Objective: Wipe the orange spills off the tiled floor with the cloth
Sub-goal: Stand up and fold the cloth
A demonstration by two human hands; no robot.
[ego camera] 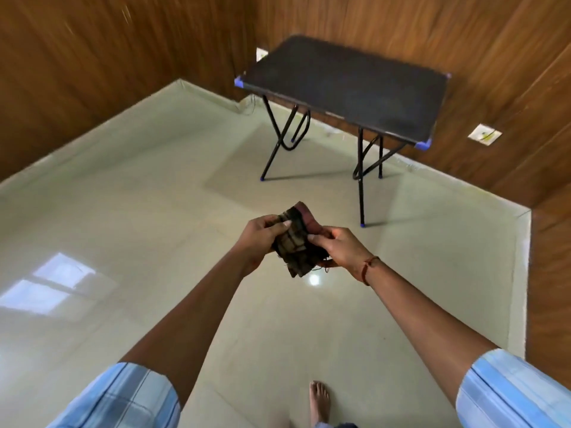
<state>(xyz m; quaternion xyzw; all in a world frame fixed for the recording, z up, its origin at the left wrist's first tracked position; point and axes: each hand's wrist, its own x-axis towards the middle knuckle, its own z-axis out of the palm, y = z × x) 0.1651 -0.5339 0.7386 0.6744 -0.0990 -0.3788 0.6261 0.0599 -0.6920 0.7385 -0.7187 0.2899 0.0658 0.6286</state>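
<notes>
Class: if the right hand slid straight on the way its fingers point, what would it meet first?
The dark checked cloth it already pinches, then probably the left hand behind it; depth is unclear.

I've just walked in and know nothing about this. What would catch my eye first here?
First, the two bare hands at the centre: the left hand and right hand hold a dark checked cloth in the air above the pale tiled floor. Behind them, a black folding table with blue corner caps stands in the corner against wood-panelled walls. No orange spill shows on the floor in view.
</notes>
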